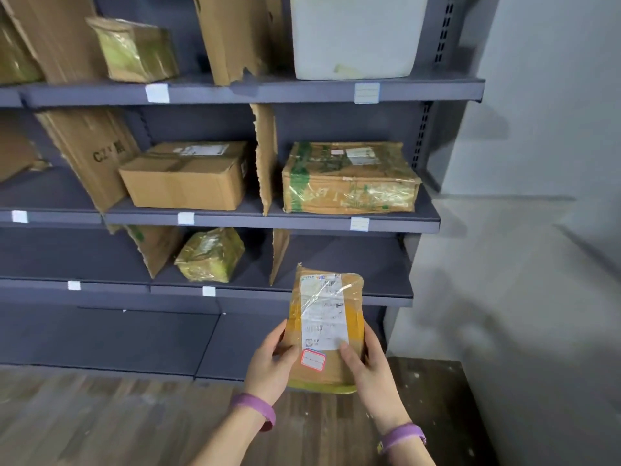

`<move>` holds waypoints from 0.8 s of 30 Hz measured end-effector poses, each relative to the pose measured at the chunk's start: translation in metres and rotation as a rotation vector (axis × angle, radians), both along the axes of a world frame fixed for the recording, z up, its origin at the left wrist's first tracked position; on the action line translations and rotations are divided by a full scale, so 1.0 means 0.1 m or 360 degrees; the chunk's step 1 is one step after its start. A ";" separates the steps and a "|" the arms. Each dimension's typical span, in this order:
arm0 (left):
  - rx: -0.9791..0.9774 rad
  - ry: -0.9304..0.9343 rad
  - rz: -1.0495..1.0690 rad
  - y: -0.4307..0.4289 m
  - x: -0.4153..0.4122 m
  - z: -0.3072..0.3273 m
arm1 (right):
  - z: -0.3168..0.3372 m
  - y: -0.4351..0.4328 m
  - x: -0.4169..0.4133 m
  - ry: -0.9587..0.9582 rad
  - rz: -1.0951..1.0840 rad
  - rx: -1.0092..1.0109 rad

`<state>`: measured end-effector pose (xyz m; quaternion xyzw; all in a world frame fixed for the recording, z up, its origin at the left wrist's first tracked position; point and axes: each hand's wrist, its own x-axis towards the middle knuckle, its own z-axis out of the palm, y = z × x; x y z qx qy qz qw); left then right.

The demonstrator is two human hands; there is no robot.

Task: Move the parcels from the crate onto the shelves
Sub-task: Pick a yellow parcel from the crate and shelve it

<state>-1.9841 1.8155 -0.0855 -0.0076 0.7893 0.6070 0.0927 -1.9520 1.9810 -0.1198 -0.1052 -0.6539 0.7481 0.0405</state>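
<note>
I hold a flat brown parcel (327, 317) wrapped in clear tape, with a white shipping label and a small red-edged sticker, upright in front of the lower shelf (379, 292). My left hand (274, 364) grips its lower left edge with the thumb on the front. My right hand (366, 363) grips the lower right edge, thumb on the label. The bay behind the parcel, right of a cardboard divider (279, 253), shows no parcel. The crate is not in view.
The grey shelving holds other parcels: a taped box (349, 178) and a plain box (184, 174) on the middle shelf, a small wrapped parcel (210, 255) on the lower shelf, a white foam box (353, 35) on top. A grey wall stands to the right, wooden floor below.
</note>
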 end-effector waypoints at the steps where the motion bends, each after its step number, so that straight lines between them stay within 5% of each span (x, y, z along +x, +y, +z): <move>1: -0.0007 -0.0005 -0.0006 -0.05 -0.04 0.00 | 0.01 -0.05 -0.06 0.0001 0.0003 0.0012; 24: 0.0065 -0.0104 0.0043 -1.09 -1.37 -0.19 | 0.05 -1.03 -1.35 0.0015 0.0049 0.0200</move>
